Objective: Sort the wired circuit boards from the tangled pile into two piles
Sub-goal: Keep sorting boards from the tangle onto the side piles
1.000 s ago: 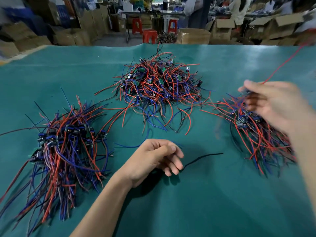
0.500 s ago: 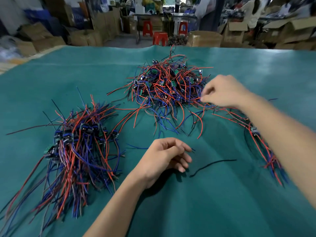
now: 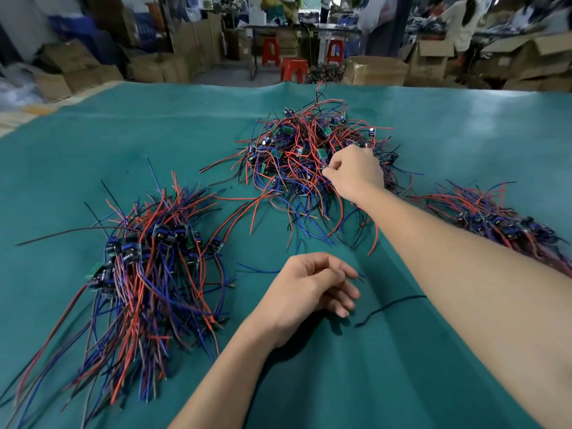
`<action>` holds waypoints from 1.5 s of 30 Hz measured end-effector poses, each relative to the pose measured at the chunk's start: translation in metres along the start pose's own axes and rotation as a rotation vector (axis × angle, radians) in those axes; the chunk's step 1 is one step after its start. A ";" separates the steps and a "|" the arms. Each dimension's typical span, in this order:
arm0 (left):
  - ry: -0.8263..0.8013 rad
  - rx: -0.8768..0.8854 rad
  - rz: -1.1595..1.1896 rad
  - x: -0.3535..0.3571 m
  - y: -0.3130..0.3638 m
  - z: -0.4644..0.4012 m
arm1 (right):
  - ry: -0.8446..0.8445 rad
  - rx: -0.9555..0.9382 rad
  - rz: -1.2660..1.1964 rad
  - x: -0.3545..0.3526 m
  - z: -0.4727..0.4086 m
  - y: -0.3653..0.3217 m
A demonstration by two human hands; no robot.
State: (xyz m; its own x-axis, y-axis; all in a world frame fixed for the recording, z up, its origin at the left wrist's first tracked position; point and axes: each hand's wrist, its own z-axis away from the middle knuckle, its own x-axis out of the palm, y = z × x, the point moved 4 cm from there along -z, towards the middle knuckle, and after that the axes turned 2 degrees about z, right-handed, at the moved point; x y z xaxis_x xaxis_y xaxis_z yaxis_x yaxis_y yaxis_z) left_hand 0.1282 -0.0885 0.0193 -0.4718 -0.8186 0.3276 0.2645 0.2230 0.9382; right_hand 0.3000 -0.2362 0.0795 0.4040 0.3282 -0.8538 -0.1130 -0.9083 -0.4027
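Observation:
A tangled pile (image 3: 297,156) of small circuit boards with red, blue and black wires lies at the middle back of the teal table cover (image 3: 402,366). My right hand (image 3: 356,171) reaches into the pile's right side, its thumb and fingers pinching wires there. A sorted pile (image 3: 148,261) of boards with long wires lies at the left. Another sorted pile (image 3: 495,221) lies at the right, partly hidden behind my right forearm. My left hand (image 3: 309,289) rests on the cloth near the front middle, fingers loosely curled, holding nothing.
A loose black wire (image 3: 390,308) lies on the cloth just right of my left hand, and a loose blue wire (image 3: 257,269) lies to its left. Beyond the table's far edge stand cardboard boxes (image 3: 374,71) and red stools (image 3: 294,68).
My right hand left the right pile and moved left into the tangled pile, where it now pinches wires. My left hand stayed in place.

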 end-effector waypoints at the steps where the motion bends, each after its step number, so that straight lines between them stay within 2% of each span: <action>1: 0.003 -0.001 -0.001 0.000 0.000 0.000 | -0.011 -0.021 -0.020 -0.001 0.002 -0.001; 6: 0.032 -0.005 0.033 0.000 0.001 0.000 | -0.012 -0.052 -0.257 -0.026 0.026 0.010; 10: 0.136 0.009 0.184 -0.004 0.003 -0.004 | -0.024 -0.107 -0.403 -0.055 0.082 0.020; 15: 0.153 0.035 0.246 -0.007 0.005 -0.004 | -0.363 -0.166 -0.589 -0.050 0.160 0.014; 19: 0.181 0.044 0.185 -0.009 0.002 -0.005 | -0.465 -0.182 -0.587 -0.042 0.172 0.017; 22: 0.140 0.077 0.180 -0.008 0.002 -0.004 | -0.545 -0.204 -0.613 -0.044 0.174 0.020; 24: 0.132 0.107 0.194 -0.009 0.003 -0.003 | -0.538 -0.200 -0.635 -0.048 0.174 0.021; 29: 0.179 0.205 0.041 -0.010 -0.001 -0.004 | -0.296 -0.003 -0.724 -0.048 0.167 0.026; 34: 0.192 0.255 -0.027 -0.010 0.003 -0.004 | -0.343 0.107 -0.834 -0.038 0.170 0.027; 37: 0.268 0.220 0.032 -0.015 -0.001 -0.007 | -0.380 0.213 -0.969 -0.040 0.167 0.031; 40: 0.326 0.269 -0.056 -0.013 -0.002 -0.007 | -0.395 0.328 -1.113 -0.044 0.162 0.039; 42: 0.320 0.292 -0.090 -0.008 -0.002 -0.007 | -0.395 0.295 -1.065 -0.044 0.161 0.042; 45: 0.279 0.289 -0.039 -0.006 -0.003 -0.007 | -0.399 0.124 -0.865 -0.039 0.167 0.035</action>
State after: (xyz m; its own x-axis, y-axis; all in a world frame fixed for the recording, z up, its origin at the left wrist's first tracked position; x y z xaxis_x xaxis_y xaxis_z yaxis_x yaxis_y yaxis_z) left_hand 0.1365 -0.0877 0.0138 -0.2199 -0.9327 0.2857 -0.0156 0.2962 0.9550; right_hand 0.1293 -0.2374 0.0434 0.0565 0.9569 -0.2849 -0.0248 -0.2839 -0.9585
